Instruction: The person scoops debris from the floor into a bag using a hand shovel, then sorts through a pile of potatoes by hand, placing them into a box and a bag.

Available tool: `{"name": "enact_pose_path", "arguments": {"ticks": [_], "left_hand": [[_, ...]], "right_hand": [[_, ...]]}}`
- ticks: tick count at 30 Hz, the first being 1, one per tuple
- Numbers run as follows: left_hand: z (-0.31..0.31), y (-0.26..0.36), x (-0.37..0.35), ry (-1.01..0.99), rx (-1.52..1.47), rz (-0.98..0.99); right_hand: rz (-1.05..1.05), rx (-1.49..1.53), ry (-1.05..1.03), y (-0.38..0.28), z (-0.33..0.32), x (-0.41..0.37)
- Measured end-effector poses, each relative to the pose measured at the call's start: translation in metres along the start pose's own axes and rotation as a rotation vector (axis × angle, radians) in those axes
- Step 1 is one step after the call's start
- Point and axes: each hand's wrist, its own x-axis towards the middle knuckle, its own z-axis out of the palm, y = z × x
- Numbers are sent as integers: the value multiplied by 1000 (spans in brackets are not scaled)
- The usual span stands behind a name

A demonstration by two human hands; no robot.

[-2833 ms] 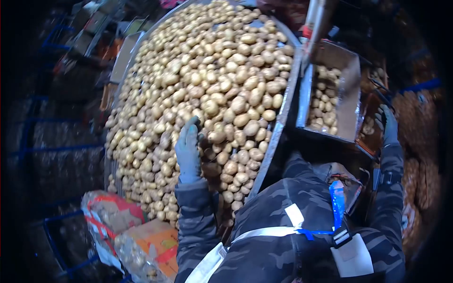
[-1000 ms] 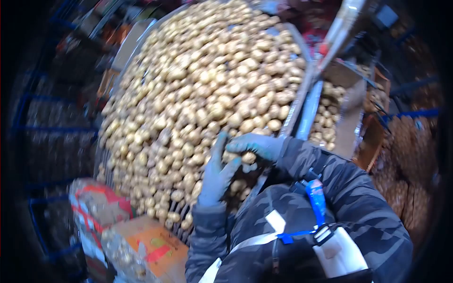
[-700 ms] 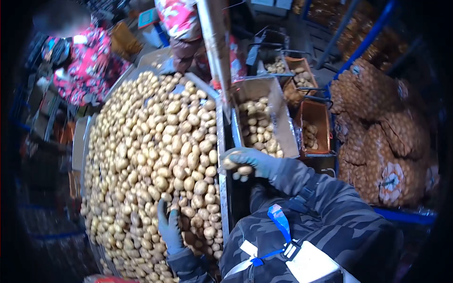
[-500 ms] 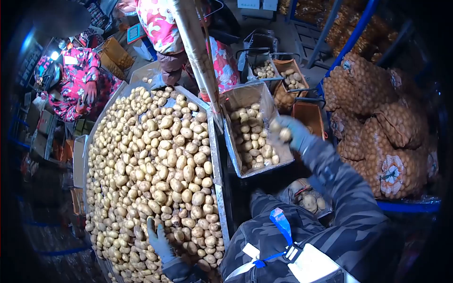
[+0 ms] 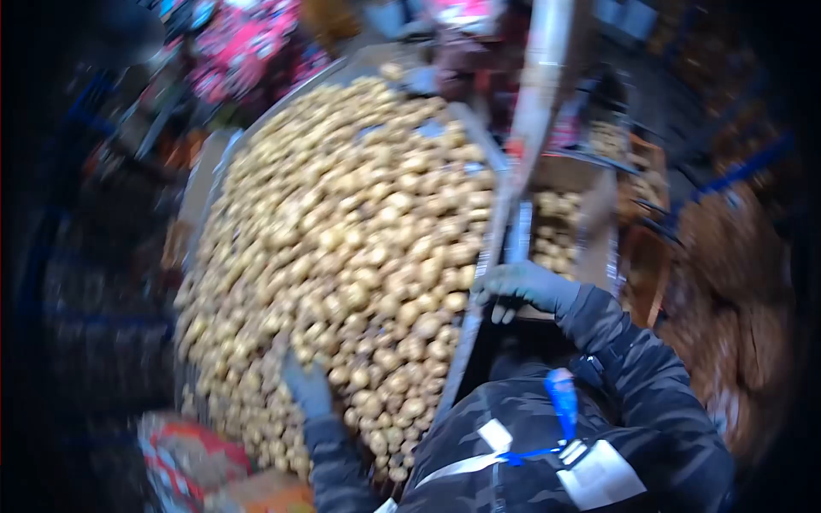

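Pale potatoes [image 5: 342, 231] cover a wide sorting table with a raised metal edge [image 5: 466, 342]. My left hand [image 5: 308, 386], in a grey-blue glove, rests on the potatoes at the near side. Its fingers look stretched and apart, though blurred, and no held potato shows. My gloved right hand [image 5: 532, 286] is over the table's right edge, in front of the lined box [image 5: 599, 244] of potatoes. Its fingers reach left, slightly spread, with nothing visible in them.
An upright pole [image 5: 543, 85] stands between table and box. An orange crate [image 5: 646, 265] and filled net sacks [image 5: 727, 282] lie to the right. A person in pink patterned clothing [image 5: 244, 51] is at the far left. A red and grey bag [image 5: 184, 457] sits at the lower left.
My right hand has moved left from above the box to the table edge, and the potato it held is gone from it. My view has swung left; my left hand stays on the potatoes.
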Motion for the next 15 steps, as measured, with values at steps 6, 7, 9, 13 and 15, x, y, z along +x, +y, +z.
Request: {"name": "enact_pose_path", "arguments": {"ticks": [6,7,9,13,15], "left_hand": [[32,-8,-13,79,145,-90],[35,-11,-12,85,160,-93],[35,-12,-14,82,146,-113],[30,-3,-11,38,130,-200],[25,3,-8,7,137,-237]], "right_hand": [[-194,-548,-235,-30,86,153],[-250,-602,-200,-38,90,181],[-383,-722,-125,-59,101,241],[-582,-906,-7,-100,133,366],[-612,-1091,89,-122,159,406]]}}
